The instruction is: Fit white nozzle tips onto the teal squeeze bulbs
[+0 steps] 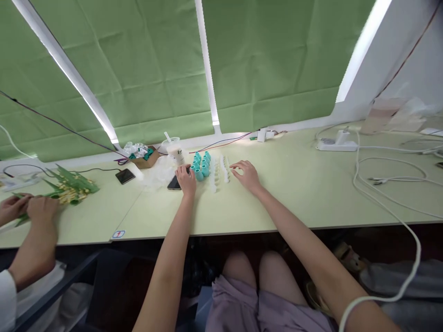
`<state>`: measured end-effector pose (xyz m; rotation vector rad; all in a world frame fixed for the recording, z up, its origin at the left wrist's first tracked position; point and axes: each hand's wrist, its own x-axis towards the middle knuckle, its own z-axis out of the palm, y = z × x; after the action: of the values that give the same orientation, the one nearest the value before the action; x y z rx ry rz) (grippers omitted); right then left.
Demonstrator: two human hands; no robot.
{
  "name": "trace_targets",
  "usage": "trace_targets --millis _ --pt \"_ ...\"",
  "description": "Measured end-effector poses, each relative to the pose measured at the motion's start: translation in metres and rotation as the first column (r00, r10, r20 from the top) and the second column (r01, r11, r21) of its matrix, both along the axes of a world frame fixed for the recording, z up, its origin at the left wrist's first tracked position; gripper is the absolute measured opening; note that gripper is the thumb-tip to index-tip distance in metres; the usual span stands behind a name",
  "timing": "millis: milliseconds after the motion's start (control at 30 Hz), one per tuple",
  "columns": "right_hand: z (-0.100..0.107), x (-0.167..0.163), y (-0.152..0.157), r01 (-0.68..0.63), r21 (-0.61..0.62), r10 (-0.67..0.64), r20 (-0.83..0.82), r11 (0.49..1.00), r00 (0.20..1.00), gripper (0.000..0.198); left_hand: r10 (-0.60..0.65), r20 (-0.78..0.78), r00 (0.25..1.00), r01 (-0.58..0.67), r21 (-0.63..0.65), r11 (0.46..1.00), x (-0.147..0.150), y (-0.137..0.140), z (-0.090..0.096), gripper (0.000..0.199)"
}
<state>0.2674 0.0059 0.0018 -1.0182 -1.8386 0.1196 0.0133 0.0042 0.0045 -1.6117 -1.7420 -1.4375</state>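
Observation:
Two rows of small teal bottle-shaped pieces (205, 167) stand upright on the table in front of me. My left hand (187, 180) is at the near left end of these rows, fingers extended and slightly bent, its fingertips beside the nearest pieces; whether they touch is unclear. Under and left of that hand lies a dark phone (173, 183). To the right of the teal rows are white, notched strips of small parts (224, 169), laid lengthwise away from me. My right hand (246, 176) hovers or rests just right of the strips, thumb and fingers apart, holding nothing visible.
Behind my left hand stand a drink cup with a straw (176, 150), crumpled clear plastic (157, 174) and a cardboard box (145, 160). At left, another person's hands (41, 207) work by green leafy stems (74, 184). A power strip (337, 145) and white cables (391, 177) occupy the right.

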Motion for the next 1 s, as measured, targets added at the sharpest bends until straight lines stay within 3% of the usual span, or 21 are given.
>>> trace_targets --millis 133,533,633,700,767,867,933,1000 --pt "-0.007 -0.012 0.001 -0.03 -0.051 0.039 0.172 0.998 0.984 0.018 -0.079 -0.11 0.991 0.08 0.005 0.997 0.008 -0.008 0.002 0.021" --pt "-0.01 -0.012 0.003 -0.017 -0.128 0.052 0.279 0.992 0.959 0.015 -0.151 -0.17 0.974 0.144 -0.054 0.988 0.011 -0.007 0.0 0.022" --pt "-0.009 -0.014 0.003 -0.034 -0.148 0.067 0.223 0.988 0.973 0.011 -0.18 -0.192 0.965 0.169 -0.074 0.983 0.014 -0.01 0.004 0.024" --pt "-0.006 -0.015 0.005 -0.098 -0.196 0.109 0.046 0.976 0.993 0.009 -0.213 -0.218 0.952 0.201 -0.078 0.977 0.017 -0.013 0.008 0.025" --pt "-0.002 -0.016 0.007 -0.257 -0.289 0.184 -0.258 0.922 0.949 0.011 -0.267 -0.25 0.931 0.252 -0.09 0.963 0.023 -0.017 0.012 0.026" --pt "0.003 -0.016 0.009 -0.544 -0.379 0.197 -0.656 0.749 0.728 0.023 -0.377 -0.294 0.878 0.343 -0.163 0.925 0.037 -0.022 0.014 0.029" --pt "0.005 -0.016 0.01 -0.654 -0.388 0.154 -0.775 0.65 0.612 0.028 -0.443 -0.293 0.847 0.4 -0.199 0.895 0.049 -0.022 0.014 0.029" --pt "0.005 -0.016 0.01 -0.707 -0.379 0.128 -0.826 0.597 0.549 0.03 -0.476 -0.247 0.844 0.445 -0.171 0.879 0.063 -0.02 0.014 0.026"
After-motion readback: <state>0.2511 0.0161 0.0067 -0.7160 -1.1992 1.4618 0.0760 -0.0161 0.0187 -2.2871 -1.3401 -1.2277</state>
